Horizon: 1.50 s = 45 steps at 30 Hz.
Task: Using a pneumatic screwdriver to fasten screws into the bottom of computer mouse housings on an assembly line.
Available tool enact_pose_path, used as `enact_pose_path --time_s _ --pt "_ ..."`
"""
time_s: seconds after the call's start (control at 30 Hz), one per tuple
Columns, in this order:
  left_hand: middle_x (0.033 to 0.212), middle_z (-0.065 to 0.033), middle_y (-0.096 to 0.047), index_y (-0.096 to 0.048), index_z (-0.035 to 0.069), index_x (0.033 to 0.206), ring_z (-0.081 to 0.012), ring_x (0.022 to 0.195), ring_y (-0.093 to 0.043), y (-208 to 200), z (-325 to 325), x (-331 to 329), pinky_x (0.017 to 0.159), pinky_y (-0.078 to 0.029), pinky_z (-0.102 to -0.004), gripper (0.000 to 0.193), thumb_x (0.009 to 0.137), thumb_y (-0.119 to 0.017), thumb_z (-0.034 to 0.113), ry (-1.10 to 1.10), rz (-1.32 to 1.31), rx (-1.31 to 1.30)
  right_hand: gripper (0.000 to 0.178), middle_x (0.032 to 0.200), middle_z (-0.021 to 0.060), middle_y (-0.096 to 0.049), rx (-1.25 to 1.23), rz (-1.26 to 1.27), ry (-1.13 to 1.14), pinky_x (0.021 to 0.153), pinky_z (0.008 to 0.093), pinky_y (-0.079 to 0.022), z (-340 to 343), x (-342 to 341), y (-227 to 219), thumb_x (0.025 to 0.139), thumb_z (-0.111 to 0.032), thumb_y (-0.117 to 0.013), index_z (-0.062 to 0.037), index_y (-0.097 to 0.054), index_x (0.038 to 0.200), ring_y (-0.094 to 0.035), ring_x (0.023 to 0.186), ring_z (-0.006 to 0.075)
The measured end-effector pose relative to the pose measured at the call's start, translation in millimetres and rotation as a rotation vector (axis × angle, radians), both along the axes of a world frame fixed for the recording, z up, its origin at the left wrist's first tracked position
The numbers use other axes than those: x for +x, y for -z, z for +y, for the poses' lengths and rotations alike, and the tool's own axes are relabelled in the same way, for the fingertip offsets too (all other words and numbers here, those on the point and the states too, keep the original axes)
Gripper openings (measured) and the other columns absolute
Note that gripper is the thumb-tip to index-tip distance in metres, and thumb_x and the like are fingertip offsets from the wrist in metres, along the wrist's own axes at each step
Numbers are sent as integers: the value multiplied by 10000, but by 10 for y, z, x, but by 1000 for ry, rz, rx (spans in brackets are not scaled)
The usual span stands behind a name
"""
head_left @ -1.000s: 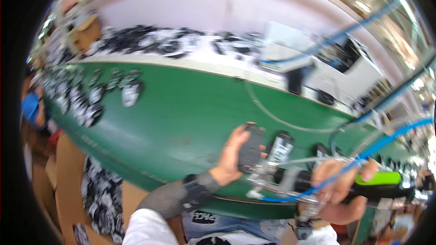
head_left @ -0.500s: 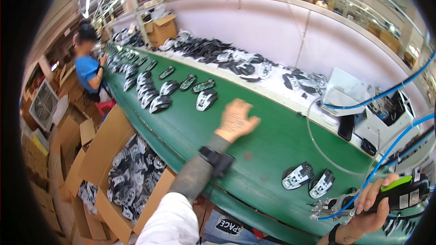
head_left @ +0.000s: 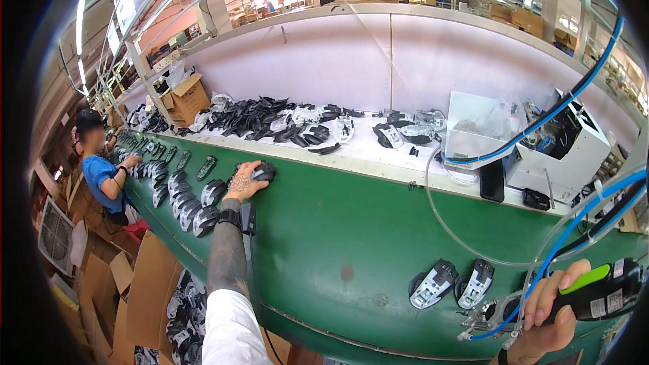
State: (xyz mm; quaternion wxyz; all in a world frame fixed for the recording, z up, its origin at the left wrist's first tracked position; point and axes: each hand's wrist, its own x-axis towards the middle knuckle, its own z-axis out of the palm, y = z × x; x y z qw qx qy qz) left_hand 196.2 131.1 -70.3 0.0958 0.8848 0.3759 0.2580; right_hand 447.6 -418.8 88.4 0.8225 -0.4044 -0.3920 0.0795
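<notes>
- Presently I see the dark rounded shell (head_left: 263, 172) on the far left part of the smooth green work surface (head_left: 324, 230), its glossy back partly covered by fingers.
- My left hand (head_left: 247, 181) lies over it; I cannot tell whether the fingers close around it or merely rest there.
- My right hand (head_left: 551, 304) is wrapped around a black, bulky tool (head_left: 614, 292) with a bright green strip; its metal nose is cluttered by tubing and hard to make out.
- Two pale-and-black ribbed shells (head_left: 435, 284) lie just beside that nose.
- A glossy blue hose (head_left: 587, 81) arches overhead, cut off at the rim.
- Curved black parts (head_left: 260, 118) overlap on the white ledge (head_left: 368, 152); single outlines blur together.
- Lower left, my sleeve hides part of a cardboard carton (head_left: 150, 290).
</notes>
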Motion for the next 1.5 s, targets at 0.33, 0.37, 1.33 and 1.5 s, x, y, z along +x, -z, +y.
enact_pose_path --time_s 0.33,0.37,1.33,1.5 --pt "1178 -193 -490 -457 24 1223 -340 1090 -490 227 -743 389 928 -409 -381 691 700 -707 400 36 25 -20 377 600 42 -420 -76 56 -1 408 209 -301 64 -115 -81 761 -258 -641 -28 -441 983 -372 473 126" --pt "1225 -199 -484 -462 24 1230 -341 1118 -484 288 -787 207 938 -403 -384 667 724 -686 396 -11 1 160 368 591 35 -407 -46 48 -38 399 207 -297 118 -106 -29 762 -260 -639 -30 -444 973 -368 471 119" --pt "1164 -169 -476 -506 77 1157 -334 1054 -511 15 -72 -667 891 -437 -419 603 658 -683 366 -796 259 -59 321 539 6 -381 3 -59 25 347 173 -310 97 -39 113 830 -224 -567 -22 -358 965 -362 364 80" --pt "1130 -189 -473 -442 76 1217 -362 1050 -518 20 358 -775 877 -448 -425 725 648 -719 430 -766 138 -100 341 534 0 -390 -7 -62 54 360 185 -335 171 9 127 826 -238 -585 -27 -360 972 -391 372 87"
